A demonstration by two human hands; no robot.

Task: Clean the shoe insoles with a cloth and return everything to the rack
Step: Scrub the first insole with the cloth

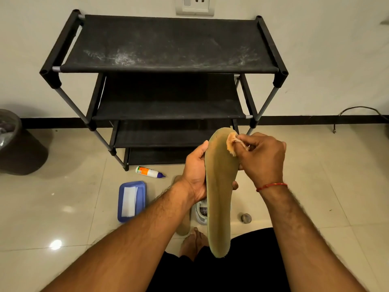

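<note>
I count two insoles. One long, flat olive-tan foam insole (219, 197) is in my hands, and a second tan insole (182, 225) lies on the glossy beige tiled floor (63, 197), mostly hidden under my left forearm. The held one is narrow and round-ended, with a matte, slightly fuzzy face turned to me. Its long axis runs away from me: the broad toe end points up towards the rack and the heel end hangs over my lap. My left hand (196, 171) grips it at the waist, thumb along the left edge and fingers (234, 185) curled round the back, so one tip shows on the right edge. My right hand (263, 159) pinches a single small crumpled peach cloth (231, 143) and presses it on the toe end's right side. A red thread (271, 186) circles that wrist. Ahead stands one black rack (168, 45) with four fabric shelves on grey metal tubes, the top shelf streaked with pale dust. On the floor lie one white plastic bottle with an orange label and purple cap (148, 171), one blue rectangular plastic tray (131, 200) holding a white sheet, one white-and-grey shoe (201, 213) partly behind the insole, and one small round grey object (246, 218).
</note>
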